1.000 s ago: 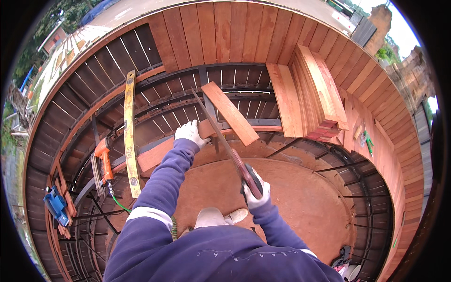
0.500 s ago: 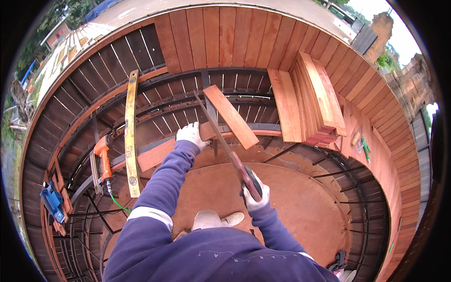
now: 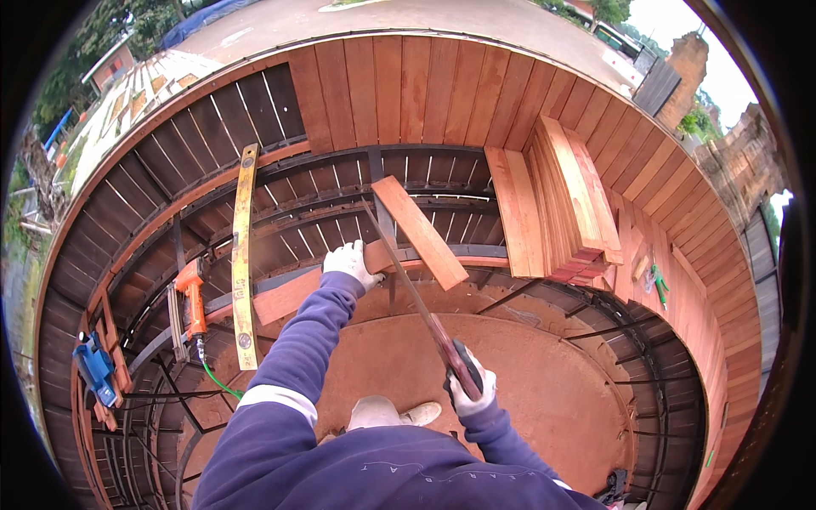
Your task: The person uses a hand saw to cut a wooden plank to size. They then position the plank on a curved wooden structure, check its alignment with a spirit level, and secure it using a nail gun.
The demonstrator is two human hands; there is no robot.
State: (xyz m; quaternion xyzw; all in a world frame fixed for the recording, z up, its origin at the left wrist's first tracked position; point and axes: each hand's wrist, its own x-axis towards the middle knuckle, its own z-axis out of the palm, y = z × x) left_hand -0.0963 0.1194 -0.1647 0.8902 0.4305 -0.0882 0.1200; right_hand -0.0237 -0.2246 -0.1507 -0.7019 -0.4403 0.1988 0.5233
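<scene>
Sawing underway: our left hand (image 3: 350,263) pins the plank (image 3: 418,230), right hand (image 3: 466,387) closed on the handsaw (image 3: 422,311); next stroke needs steady pressure.

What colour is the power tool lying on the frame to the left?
Orange, with darker metal parts; the power tool shows best in the head view, beside the yellow level.

I find open passage below the hands: the round reddish floor (image 3: 527,399) lies bare between the curved metal rails (image 3: 646,340). My left hand (image 3: 350,262) presses the loose plank (image 3: 418,231); my right hand (image 3: 466,387) grips the handsaw (image 3: 421,310), whose blade bars the way between them. To the left, the yellow level (image 3: 243,255) and orange nail gun (image 3: 192,297) lie across the frame. To the right, the stacked boards (image 3: 569,200) block access.
</scene>
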